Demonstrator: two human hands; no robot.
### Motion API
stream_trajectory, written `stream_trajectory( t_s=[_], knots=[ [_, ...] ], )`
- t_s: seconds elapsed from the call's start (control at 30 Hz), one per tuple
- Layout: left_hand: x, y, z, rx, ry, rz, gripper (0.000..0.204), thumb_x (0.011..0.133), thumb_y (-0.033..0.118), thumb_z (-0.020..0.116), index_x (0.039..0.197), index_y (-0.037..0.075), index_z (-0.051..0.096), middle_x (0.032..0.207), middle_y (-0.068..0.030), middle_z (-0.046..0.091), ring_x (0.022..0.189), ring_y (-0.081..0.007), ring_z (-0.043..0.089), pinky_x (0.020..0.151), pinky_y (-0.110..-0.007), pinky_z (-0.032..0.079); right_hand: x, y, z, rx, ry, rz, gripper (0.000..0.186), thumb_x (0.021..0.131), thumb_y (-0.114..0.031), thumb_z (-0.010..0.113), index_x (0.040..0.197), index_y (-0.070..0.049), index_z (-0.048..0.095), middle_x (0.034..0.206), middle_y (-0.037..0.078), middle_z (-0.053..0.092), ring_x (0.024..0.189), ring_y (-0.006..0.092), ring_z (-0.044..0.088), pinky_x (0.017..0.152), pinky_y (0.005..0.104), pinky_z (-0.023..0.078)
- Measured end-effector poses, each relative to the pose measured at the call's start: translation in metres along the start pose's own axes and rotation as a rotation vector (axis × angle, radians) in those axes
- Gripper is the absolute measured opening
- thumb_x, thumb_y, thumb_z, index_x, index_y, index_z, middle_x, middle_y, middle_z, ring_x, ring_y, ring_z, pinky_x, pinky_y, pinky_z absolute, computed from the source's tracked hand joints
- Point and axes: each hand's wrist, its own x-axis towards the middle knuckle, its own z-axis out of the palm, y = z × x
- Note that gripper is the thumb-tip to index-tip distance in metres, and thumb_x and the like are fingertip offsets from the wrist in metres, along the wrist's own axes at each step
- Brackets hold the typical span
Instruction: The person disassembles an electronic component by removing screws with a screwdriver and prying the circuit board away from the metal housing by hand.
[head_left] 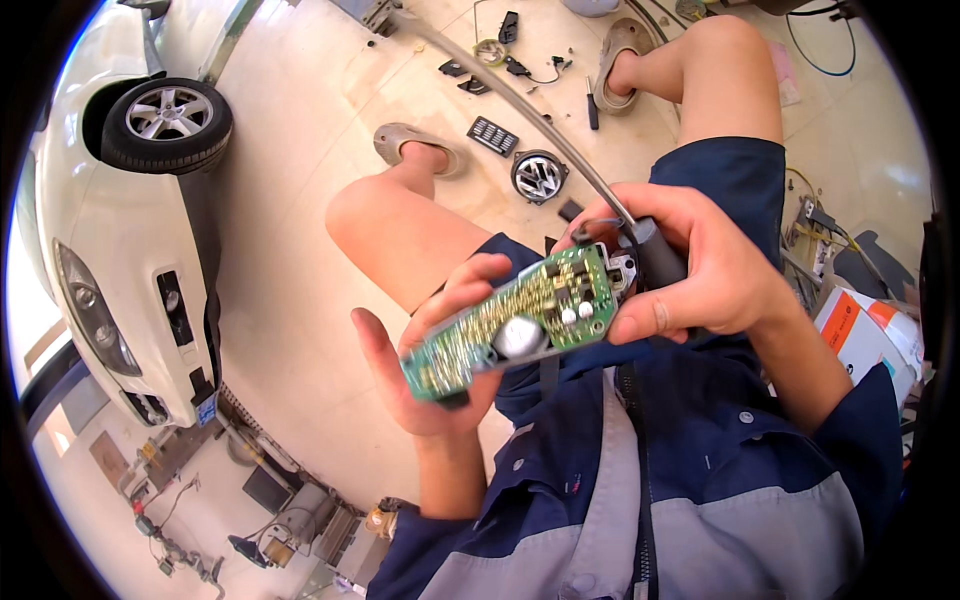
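A green circuit board [545,300] with a round silver part [521,337] slants across my lap. My right hand [715,265] is closed round its right end, the thumb along the lower edge. Within that grip are a dark grey cylinder [655,252] and a small metal bracket [622,272]. A long thin metal rod [530,110] runs from the top of the view to the cylinder; whether they join is unclear. My left hand [440,395] is behind the board's left end, thumb and fingers spread apart. I cannot tell how firmly it touches. The board's left end is blurred.
On the tiled floor lie a round car emblem [539,177], a black slotted piece [492,136], a screwdriver [592,111] and several small parts. A white car [130,250] stands at left. An orange and white box [868,335] is at right, near tangled cables [815,215].
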Motion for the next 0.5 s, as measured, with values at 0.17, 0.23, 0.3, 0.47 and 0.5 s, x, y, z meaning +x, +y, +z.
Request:
stream_trajectory(
  t_s=[0.17,0.23,0.3,0.47,0.5],
  knots=[
    [0.008,-0.001,-0.003,-0.157,0.083,-0.202,0.062,0.105,0.044,0.025,0.106,-0.009,0.058,0.127,-0.025,0.054,0.114,-0.0329,0.059,0.094,-0.043,0.051,0.007,-0.013,-0.016,-0.116,-0.235,0.043,0.056,0.073,-0.01,0.082,0.121,0.001,0.055,0.077,0.002,0.063,0.046,0.0055,0.05,0.041,0.0213,0.038],
    [0.012,-0.001,0.003,-0.248,0.146,-0.225,0.06,0.104,0.045,0.026,0.115,-0.007,0.055,0.128,-0.0252,0.054,0.116,-0.0339,0.058,0.096,-0.047,0.049,0.008,0.001,-0.027,0.106,-0.191,0.036,0.061,0.077,-0.011,0.08,0.128,-0.001,0.049,0.081,0.007,0.06,0.045,0.0082,0.05,0.04,0.0224,0.037],
    [0.012,-0.006,0.011,-0.311,0.126,-0.159,0.062,0.103,0.046,0.029,0.13,-0.005,0.05,0.133,-0.0258,0.053,0.122,-0.0362,0.054,0.103,-0.051,0.045,0.005,0.015,-0.033,0.392,-0.084,0.023,0.064,0.079,-0.01,0.078,0.132,-0.003,0.044,0.08,0.007,0.058,0.044,0.0089,0.048,0.039,0.0231,0.037],
    [0.023,-0.006,0.018,-0.287,0.181,-0.158,0.069,0.104,0.045,0.027,0.137,-0.014,0.036,0.147,-0.0323,0.032,0.142,-0.0448,0.023,0.119,-0.051,0.02,0.008,0.024,-0.057,0.575,-0.148,-0.225,0.035,0.093,-0.013,0.063,0.121,0.002,0.047,0.08,0.011,0.057,0.044,0.0062,0.046,0.035,0.0199,0.037],
    [0.026,-0.006,0.021,-0.278,0.212,-0.162,0.069,0.104,0.045,0.027,0.138,-0.014,0.035,0.148,-0.0325,0.03,0.142,-0.0448,0.023,0.119,-0.051,0.019,0.009,0.025,-0.06,0.575,-0.14,-0.276,0.037,0.094,-0.017,0.063,0.12,0.004,0.048,0.079,0.011,0.057,0.043,0.0059,0.045,0.035,0.02,0.037]
  ],
)
